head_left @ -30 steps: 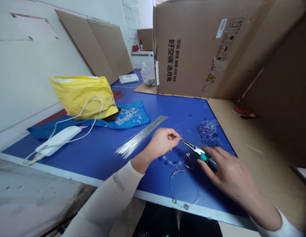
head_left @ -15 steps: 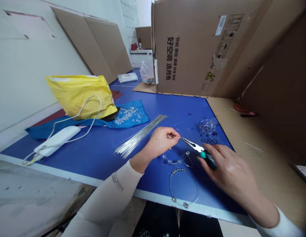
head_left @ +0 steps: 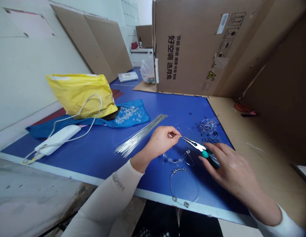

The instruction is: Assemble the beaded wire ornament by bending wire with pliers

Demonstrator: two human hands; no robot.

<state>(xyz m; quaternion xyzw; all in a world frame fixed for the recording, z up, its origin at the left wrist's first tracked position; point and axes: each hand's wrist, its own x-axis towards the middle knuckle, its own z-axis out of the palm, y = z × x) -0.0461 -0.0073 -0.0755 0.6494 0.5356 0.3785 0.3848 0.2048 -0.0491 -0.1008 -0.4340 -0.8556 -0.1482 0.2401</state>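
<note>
My left hand is closed in a pinch near the middle of the blue table; the small piece between its fingertips is too hidden to name. The tips of the long-nose pliers meet those fingertips. Around the green handles of the pliers, my right hand is closed. Below the hands lies a wire piece with clear beads, and nearer the table edge is a beaded wire loop. A bundle of straight wires lies left of my left hand.
Clear beads rest on a blue cloth beside a yellow bag. A white power strip with its cable is at the left. A tangle of beaded wire and dark rings lie at the right, before a large cardboard box.
My right hand and the pliers have shifted very slightly to the right. My left hand keeps its pinch in nearly the same place.
</note>
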